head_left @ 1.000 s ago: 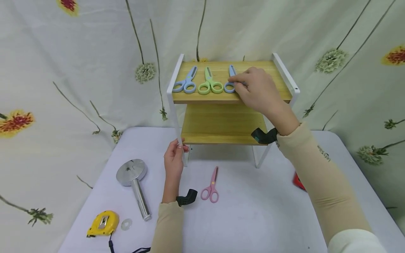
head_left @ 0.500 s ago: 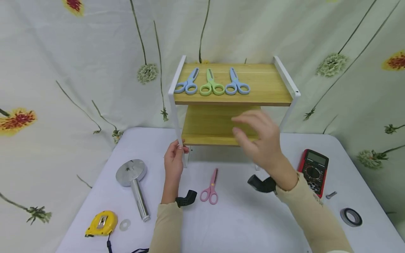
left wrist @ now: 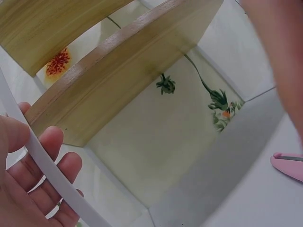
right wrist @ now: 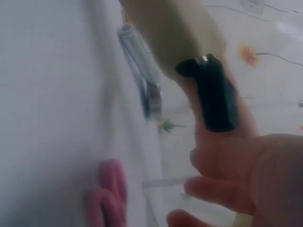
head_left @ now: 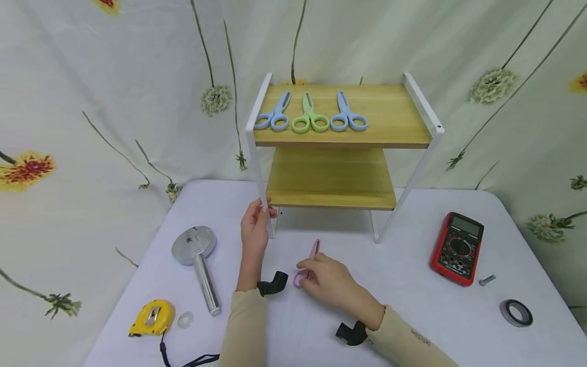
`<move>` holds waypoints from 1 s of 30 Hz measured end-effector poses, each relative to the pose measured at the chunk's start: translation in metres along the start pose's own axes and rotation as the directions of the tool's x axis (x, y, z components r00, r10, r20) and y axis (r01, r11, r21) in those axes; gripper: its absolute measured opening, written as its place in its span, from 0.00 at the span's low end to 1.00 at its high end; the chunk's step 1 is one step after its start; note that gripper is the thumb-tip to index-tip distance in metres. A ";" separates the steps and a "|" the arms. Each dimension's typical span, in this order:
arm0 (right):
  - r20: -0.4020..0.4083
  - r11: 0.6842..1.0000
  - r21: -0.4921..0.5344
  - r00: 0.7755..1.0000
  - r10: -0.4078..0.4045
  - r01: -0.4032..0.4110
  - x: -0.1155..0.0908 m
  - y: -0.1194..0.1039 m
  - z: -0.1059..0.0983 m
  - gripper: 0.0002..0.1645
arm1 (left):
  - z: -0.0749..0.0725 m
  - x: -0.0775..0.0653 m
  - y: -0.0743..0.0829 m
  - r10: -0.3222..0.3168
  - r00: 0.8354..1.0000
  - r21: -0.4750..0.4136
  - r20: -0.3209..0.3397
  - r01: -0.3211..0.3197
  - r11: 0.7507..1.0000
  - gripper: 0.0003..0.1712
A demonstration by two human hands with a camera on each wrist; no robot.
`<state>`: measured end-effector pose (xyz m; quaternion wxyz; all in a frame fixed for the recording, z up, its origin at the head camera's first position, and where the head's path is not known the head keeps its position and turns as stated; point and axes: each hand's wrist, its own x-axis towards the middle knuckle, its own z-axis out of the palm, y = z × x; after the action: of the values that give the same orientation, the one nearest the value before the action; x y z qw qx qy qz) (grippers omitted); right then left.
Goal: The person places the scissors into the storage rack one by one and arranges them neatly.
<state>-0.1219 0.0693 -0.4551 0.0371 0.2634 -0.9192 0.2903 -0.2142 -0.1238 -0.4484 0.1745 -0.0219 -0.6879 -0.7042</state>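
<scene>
Down from in front of the lower shelf half a second ago, the right hand (head_left: pixel 327 280) has come to the pink-handled, pink-bladed scissors (head_left: pixel 314 250), which lie on the white-covered bench (head_left: pixel 408 265) just in front of the two-tier wooden stand (head_left: pixel 390 112). Its fingers look loose and parted in the blurred right wrist view, with a gap between them and the pink handles, so it does not seem to be gripping yet; approaching over the handles, it probably finds the thickest part to pinch. Meanwhile the left hand (head_left: pixel 254 229) has stayed where it was, thumb and fingers wrapped round the thin white front leg (left wrist: pixel 66 187) of the stand near the lower shelf's edge, presumably to stop so light a frame from shifting. On the top shelf lie light-blue scissors (head_left: pixel 277 111), light-green scissors (head_left: pixel 309 113) and a second light-blue pair (head_left: pixel 347 111), side by side, handles towards the person and blades to the back, an order that likely keeps each one easy to reach and tell apart. Towards the bench's sides lie a chrome shower head (head_left: pixel 194 246) and a yellow tape measure (head_left: pixel 153 318) to the left, a red-and-black multimeter (head_left: pixel 458 248) to the right, perhaps to keep them out of the hands' way.
</scene>
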 end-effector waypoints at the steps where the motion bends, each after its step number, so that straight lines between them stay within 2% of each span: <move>1: 0.014 1.000 -0.007 1.000 0.012 -0.011 0.000 0.001 0.003 0.14 | 0.001 0.001 0.000 0.002 1.000 0.000 0.000 -0.002 1.000 0.17; 10: 0.056 1.000 -0.009 0.998 0.015 -0.015 -0.001 0.025 0.029 0.10 | 0.001 0.000 0.003 -0.014 1.000 0.012 -0.023 0.014 1.000 0.17; 15: 0.004 0.999 -0.012 0.999 0.040 -0.040 0.001 0.029 0.031 0.03 | 0.001 0.002 0.002 -0.006 1.000 0.007 -0.029 0.007 1.000 0.17; 19: -0.012 0.996 -0.025 0.996 0.084 -0.084 0.002 0.035 0.028 0.10 | 0.000 0.001 0.001 -0.020 1.000 0.002 -0.023 0.020 1.000 0.17; 22: 0.014 0.993 -0.032 0.993 0.117 -0.117 0.002 0.037 0.026 0.13 | 0.000 0.000 0.000 -0.027 0.999 0.001 -0.021 0.027 1.000 0.17; 30: 0.074 0.989 -0.026 0.986 0.147 -0.146 0.002 0.038 0.023 0.14 | 0.001 0.000 0.001 -0.025 1.000 0.010 -0.015 0.025 1.000 0.17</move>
<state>-0.1405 0.0824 -0.4929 -0.0164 0.2056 -0.9398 0.2725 -0.2139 -0.1230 -0.4479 0.1711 -0.0070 -0.6904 -0.7029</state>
